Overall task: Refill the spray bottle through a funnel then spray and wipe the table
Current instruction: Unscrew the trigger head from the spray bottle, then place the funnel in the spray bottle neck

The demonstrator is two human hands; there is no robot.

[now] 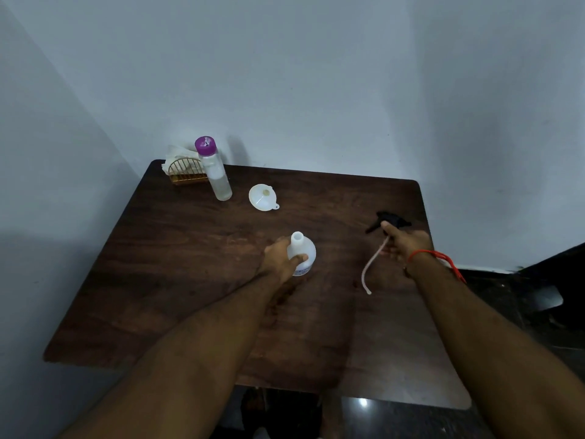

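A person leans over a dark wooden tabletop (196, 280) set in the corner of a pale grey room, with both bare forearms reaching in from the near edge.

The left hand (281, 258) grips the white spray bottle (302, 253), which stands upright near the middle of the tabletop. Its fingers curl round the far side of the body and the thumb presses on the near side. The neck of the bottle is uncapped and open at the top.

The right hand (403, 243) holds the black spray head (387, 220), its fingers closed round the part below the nozzle. The head is apart from the bottle, off to the right of it. A pale dip tube (370, 267) hangs from the head and curves down toward the near side. Whether its tip touches the wood cannot be told. A red thread band (435, 256) circles the right wrist.

A white funnel (262, 197) lies on the tabletop beyond the spray bottle, wide mouth up, well apart from both hands. At the far left corner stands 1 clear refill bottle with a purple cap (213, 171), partly filled with clear liquid. Just behind it sits a gold wire holder (185, 173) with white tissues (180, 155) in it.
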